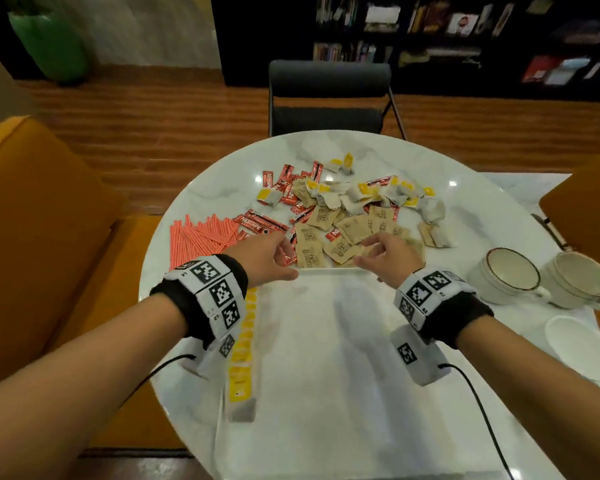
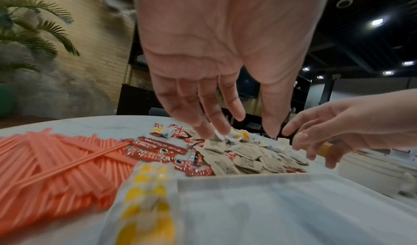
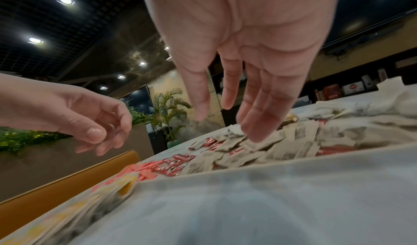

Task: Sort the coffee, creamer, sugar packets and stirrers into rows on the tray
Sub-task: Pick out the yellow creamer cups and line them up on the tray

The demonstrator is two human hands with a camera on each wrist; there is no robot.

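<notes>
Now both hands reach empty over the tray [image 1: 326, 375], left hand [image 1: 262, 259] and right hand [image 1: 388, 256] loosely spread above the brown sugar packets [image 1: 329, 239] on the table [image 1: 465, 209] (one yellow creamer row [image 1: 245, 341] already lines the tray's left edge), so the next move is likely pinching sugar packets for a second row.

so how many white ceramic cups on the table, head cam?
3. Two gold-rimmed white ceramic cups sit side by side at the round white marble table's right edge; a third plain white cup sits nearer the person. None look hidden.
</notes>
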